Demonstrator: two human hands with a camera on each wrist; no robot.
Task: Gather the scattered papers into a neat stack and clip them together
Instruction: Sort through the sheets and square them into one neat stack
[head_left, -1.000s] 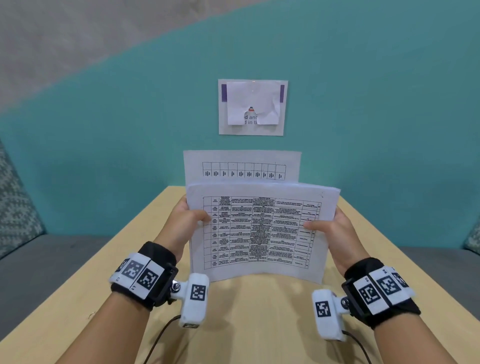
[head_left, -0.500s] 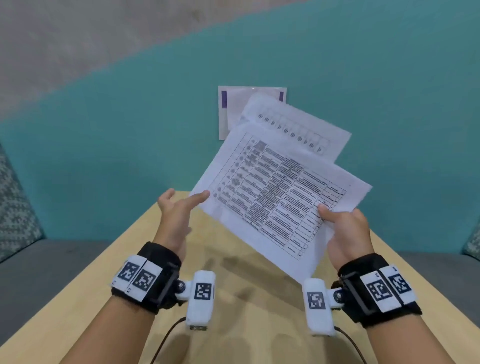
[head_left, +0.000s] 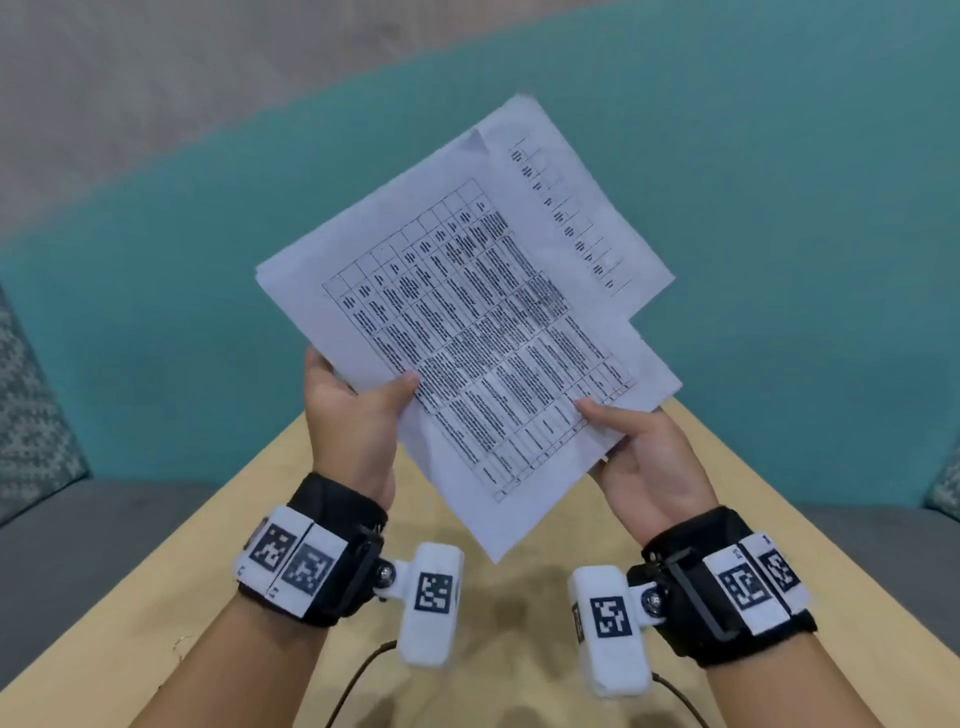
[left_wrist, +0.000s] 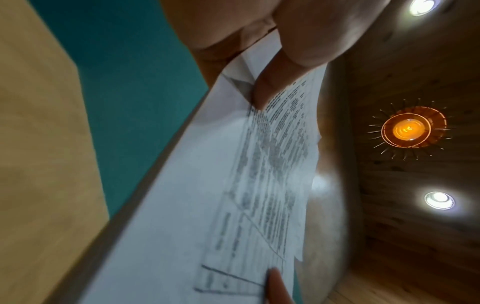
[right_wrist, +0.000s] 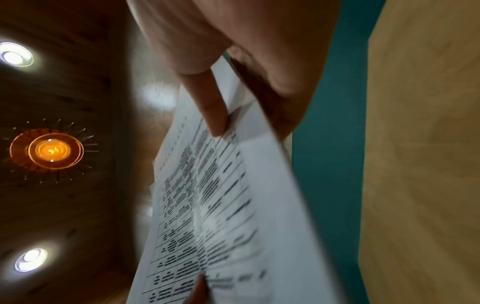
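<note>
My left hand (head_left: 349, 415) and right hand (head_left: 641, 457) both pinch the printed papers (head_left: 467, 332), raised above the wooden table (head_left: 519, 597), sheets offset. Squaring is underway; next, tap edges flush. No clip visible.

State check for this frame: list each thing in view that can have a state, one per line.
papers: held tilted above the table, sheets offset, not squared, no clip on them in view
left hand: grips the papers' left edge
right hand: grips the papers' lower right edge
table: beneath the papers
</note>
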